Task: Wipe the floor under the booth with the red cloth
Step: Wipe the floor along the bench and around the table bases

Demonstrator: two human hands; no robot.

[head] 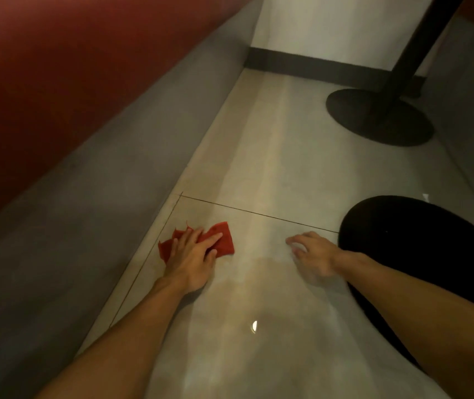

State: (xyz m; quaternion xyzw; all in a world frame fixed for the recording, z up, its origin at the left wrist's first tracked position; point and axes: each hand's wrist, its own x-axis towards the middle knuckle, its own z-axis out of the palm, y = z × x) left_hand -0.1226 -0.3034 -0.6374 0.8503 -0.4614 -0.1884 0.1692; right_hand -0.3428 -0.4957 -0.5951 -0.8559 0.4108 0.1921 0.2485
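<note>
The red cloth (224, 240) lies flat on the pale tiled floor (273, 174), close to the grey base of the booth (91, 203). My left hand (192, 254) presses down on the cloth with fingers spread, covering its middle. My right hand (313, 254) rests on the bare floor to the right of the cloth, fingertips down and curled, holding nothing. The booth's red seat (71, 67) overhangs at the upper left.
A black round table foot (379, 116) with its post stands at the far right. A second black round base (420, 243) sits just right of my right hand. A white wall with a dark skirting (316, 64) closes the far end.
</note>
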